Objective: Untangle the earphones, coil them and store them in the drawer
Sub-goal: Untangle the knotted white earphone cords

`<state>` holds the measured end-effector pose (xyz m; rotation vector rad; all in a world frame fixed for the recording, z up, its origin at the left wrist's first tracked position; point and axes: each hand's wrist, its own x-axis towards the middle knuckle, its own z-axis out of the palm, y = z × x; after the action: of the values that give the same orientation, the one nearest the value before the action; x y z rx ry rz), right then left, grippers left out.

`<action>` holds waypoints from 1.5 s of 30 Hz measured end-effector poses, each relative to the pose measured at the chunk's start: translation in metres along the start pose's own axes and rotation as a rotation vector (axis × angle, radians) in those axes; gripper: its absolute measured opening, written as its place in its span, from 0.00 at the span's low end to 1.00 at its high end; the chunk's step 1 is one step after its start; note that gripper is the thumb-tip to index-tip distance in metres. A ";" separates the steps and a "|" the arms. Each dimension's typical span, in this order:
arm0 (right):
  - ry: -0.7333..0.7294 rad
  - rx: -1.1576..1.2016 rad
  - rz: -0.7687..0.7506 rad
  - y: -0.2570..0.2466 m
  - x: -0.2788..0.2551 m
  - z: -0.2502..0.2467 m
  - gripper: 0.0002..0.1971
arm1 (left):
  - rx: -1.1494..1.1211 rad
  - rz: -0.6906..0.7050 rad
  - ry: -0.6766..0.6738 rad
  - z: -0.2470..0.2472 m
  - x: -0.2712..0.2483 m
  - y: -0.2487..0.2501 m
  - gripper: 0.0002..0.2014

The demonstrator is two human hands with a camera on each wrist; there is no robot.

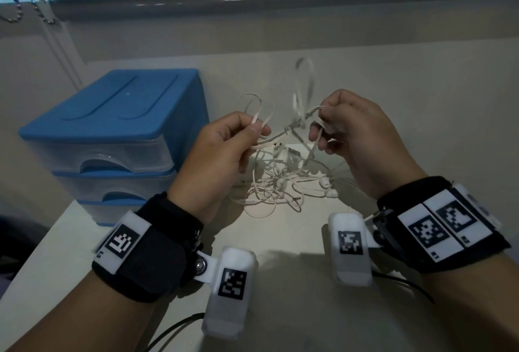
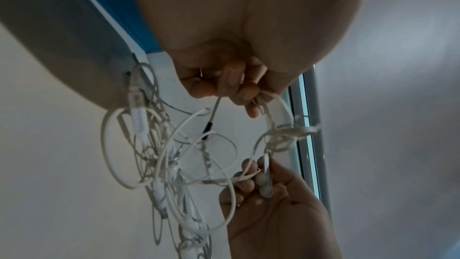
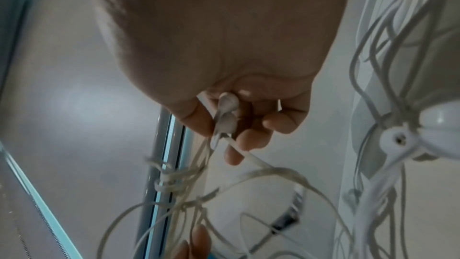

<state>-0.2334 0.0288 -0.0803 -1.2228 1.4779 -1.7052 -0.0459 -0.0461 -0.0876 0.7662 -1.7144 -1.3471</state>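
The left hand (image 1: 222, 149) has thumb and forefinger pinched on loops of cord, the other fingers curled under. The right hand (image 1: 356, 132), at three o'clock from it, is closed round two earbuds (image 3: 226, 113) and pinches the strand leading out of them. Between the hands, raised off the table (image 1: 295, 242), sits a tight knot (image 1: 295, 124) where several strands twist together.

My reading is that the step in hand is loosening that knot. It would go best with the hands brought closer so the strands go slack, since pulling apart would likely cinch it. With the buds already in the right hand, I would feed them back through the loops one at a time, following one strand rather than tugging the mass. The left hand could hold the knot steady and spread a loop wide enough for the buds to pass.

The earphones (image 1: 269, 183) are thin, white and limp. Most of them lie in a loose heap on the table at six o'clock from the knot; more than one set seems mixed in, as further buds and a jack plug show in the heap. A tall loop stands at twelve o'clock from the knot.

The blue drawers (image 1: 112, 138), at nine o'clock from the hands, are all closed.
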 end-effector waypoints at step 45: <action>-0.050 -0.121 0.103 0.009 -0.001 0.000 0.10 | -0.086 0.289 0.174 0.006 -0.005 0.011 0.06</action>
<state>-0.2345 0.0279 -0.0892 -1.2207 1.6054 -1.5265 -0.0488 -0.0361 -0.0784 0.5465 -1.5515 -1.1145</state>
